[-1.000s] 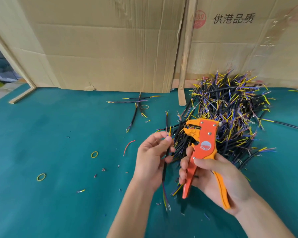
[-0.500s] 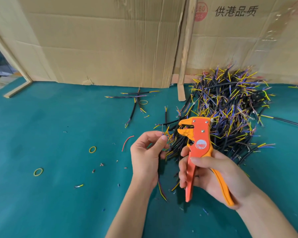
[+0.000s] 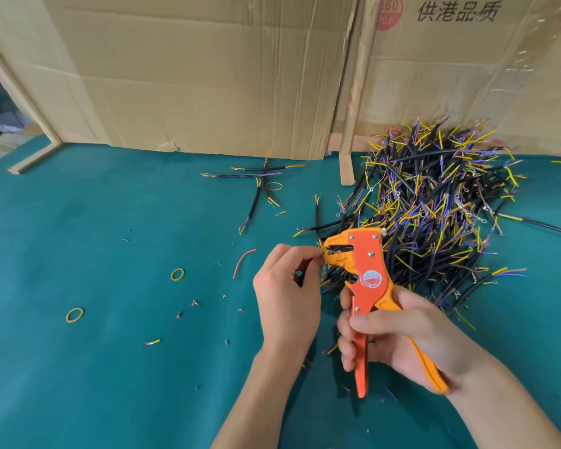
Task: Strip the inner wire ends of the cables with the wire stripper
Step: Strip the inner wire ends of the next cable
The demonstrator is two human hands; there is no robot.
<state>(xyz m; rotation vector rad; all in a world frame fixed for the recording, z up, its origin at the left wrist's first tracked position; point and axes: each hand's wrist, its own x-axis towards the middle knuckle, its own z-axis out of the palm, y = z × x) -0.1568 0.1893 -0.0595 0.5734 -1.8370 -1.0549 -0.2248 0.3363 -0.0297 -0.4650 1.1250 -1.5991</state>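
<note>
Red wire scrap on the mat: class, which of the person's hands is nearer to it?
Left. The left hand is just right of the red wire scrap; the right hand is farther right, holding the stripper.

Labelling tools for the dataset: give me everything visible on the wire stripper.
The wire stripper is orange with a lighter yellow-orange jaw piece and one yellow-orange handle, apparently plastic over metal, with silver rivets and a round red-and-white label on its body. It is held roughly upright above the green table, head pointing left, handles down. The right hand grips both handles. The left hand pinches thin wire ends at the stripper's mouth. Behind it lies the cable pile.
</note>
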